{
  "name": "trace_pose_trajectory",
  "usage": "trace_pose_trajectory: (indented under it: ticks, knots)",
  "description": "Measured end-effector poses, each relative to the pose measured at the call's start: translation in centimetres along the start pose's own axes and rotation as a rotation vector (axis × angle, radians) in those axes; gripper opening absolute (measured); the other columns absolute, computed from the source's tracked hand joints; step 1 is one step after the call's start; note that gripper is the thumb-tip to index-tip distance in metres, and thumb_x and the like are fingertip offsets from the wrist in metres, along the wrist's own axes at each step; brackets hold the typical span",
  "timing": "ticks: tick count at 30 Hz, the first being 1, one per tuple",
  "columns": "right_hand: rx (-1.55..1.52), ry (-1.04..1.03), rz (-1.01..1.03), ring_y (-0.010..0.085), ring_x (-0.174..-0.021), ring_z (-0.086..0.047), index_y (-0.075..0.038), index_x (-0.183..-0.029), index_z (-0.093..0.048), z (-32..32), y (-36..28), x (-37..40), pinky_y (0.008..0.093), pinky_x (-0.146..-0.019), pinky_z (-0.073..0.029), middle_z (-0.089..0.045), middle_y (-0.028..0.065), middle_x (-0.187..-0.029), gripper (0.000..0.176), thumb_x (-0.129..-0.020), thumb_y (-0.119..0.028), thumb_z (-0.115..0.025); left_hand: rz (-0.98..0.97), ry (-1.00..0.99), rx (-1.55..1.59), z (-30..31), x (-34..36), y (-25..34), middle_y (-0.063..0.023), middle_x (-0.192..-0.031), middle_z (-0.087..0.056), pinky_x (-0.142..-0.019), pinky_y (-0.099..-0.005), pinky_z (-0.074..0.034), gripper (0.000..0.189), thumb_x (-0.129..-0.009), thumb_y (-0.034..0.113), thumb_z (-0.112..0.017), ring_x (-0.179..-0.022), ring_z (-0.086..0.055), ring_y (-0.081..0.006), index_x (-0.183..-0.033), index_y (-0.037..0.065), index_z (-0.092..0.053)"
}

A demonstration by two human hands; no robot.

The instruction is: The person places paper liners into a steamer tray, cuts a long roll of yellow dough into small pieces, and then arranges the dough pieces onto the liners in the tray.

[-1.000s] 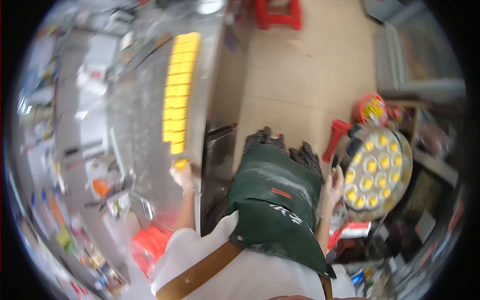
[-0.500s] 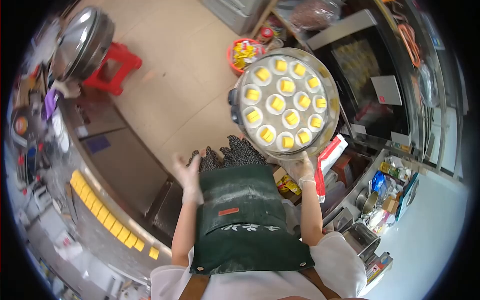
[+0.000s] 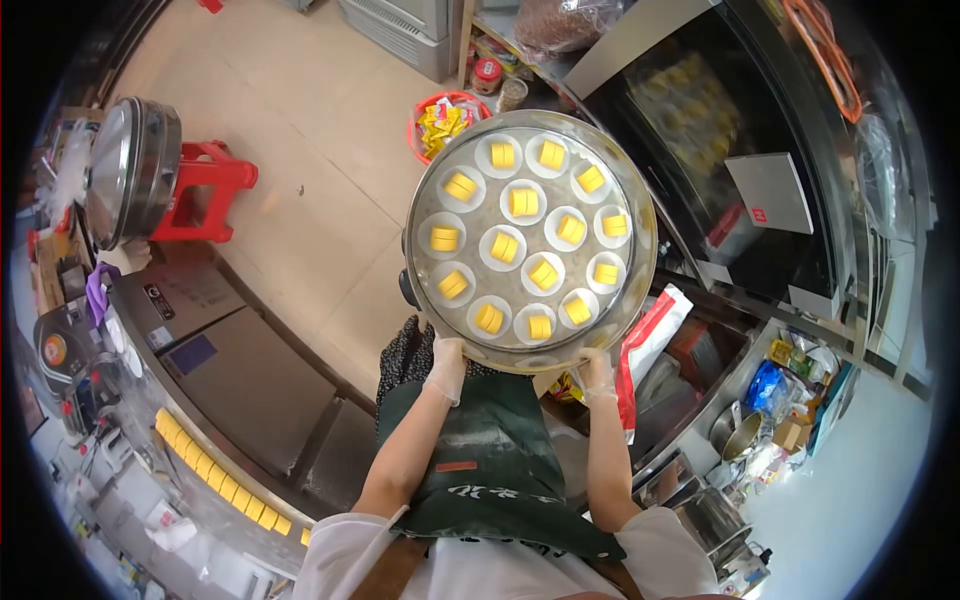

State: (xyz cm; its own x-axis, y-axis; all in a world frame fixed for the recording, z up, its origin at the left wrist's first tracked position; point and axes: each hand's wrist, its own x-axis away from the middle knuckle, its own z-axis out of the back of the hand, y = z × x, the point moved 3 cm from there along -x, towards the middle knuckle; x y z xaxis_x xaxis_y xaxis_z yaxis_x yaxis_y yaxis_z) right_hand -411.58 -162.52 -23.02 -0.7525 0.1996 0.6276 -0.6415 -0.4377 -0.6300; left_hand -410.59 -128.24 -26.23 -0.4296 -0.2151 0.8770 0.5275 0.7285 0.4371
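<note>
Both of my hands, in clear gloves, grip the near rim of a round metal steamer tray held out over my apron. My left hand is closed at its near left edge, and my right hand at its near right edge. The fingers are partly hidden by the rim. On the tray sit several yellow dough pieces, grooved across the middle, each on a round white paper. A dark handle sticks out from the tray's left side.
At left, a row of yellow dough pieces lies along the worktop. A large metal steamer stands on a red stool. A red basket of packets sits on the floor beyond the tray. A dark glass-fronted oven is at right.
My left hand has come in from the side and taken hold of the tray's rim. The tray has moved left and closer to me, with my right hand still on it.
</note>
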Motion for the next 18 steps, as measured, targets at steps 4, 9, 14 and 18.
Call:
trace_pose_trajectory:
  ticks: [4, 9, 14, 18]
  knots:
    - [-0.068, 0.048, 0.027, 0.0319, -0.095, -0.065, -0.002, -0.096, -0.07, 0.9, 1.0, 0.9, 0.0409, -0.088, -0.049, -0.069, 0.0188, -0.1, 0.016, -0.081, -0.008, -0.068, 0.04, -0.082, 0.098, -1.3, 0.9, 1.0, -0.0087, -0.127, -0.06, -0.098, -0.0364, -0.049, 0.076, -0.071, -0.022, -0.044, -0.116, -0.057, -0.0265, -0.14, 0.008, -0.045]
    - [-0.791, -0.004, -0.288, 0.0198, -0.085, -0.064, 0.003, -0.084, -0.068, 0.4, -3.6, 2.8, 0.0369, -0.081, -0.051, -0.065, 0.0073, -0.087, 0.012, -0.075, -0.004, -0.065, -0.075, -0.159, 0.094, 0.5, 1.0, 0.5, -0.0083, -0.124, -0.062, -0.095, -0.0329, -0.049, 0.082, -0.066, -0.023, -0.049, -0.114, -0.059, -0.0257, -0.142, 0.007, -0.044]
    - [-0.622, -0.029, -0.053, 0.018, -0.082, -0.063, 0.004, -0.087, -0.068, -0.1, -13.2, 6.4, 0.0335, -0.075, -0.052, -0.066, 0.01, -0.087, 0.01, -0.08, 0.001, -0.062, -0.081, -0.075, 0.044, 1.5, 3.7, 3.4, -0.0118, -0.123, -0.065, -0.092, -0.0363, -0.053, 0.06, -0.078, -0.013, -0.057, -0.112, -0.062, -0.0272, -0.135, 0.002, -0.052]
    - [-0.448, -0.018, 0.048, 0.0191, -0.083, -0.063, 0.0, -0.093, -0.072, -1.2, -9.7, 6.1, 0.0337, -0.076, -0.052, -0.067, 0.0096, -0.086, 0.013, -0.084, 0.0, -0.062, -0.012, -0.081, 0.022, 3.0, 7.2, 8.3, -0.0101, -0.125, -0.063, -0.096, -0.0347, -0.049, 0.072, -0.073, -0.02, -0.051, -0.115, -0.06, -0.0254, -0.14, 0.005, -0.047]
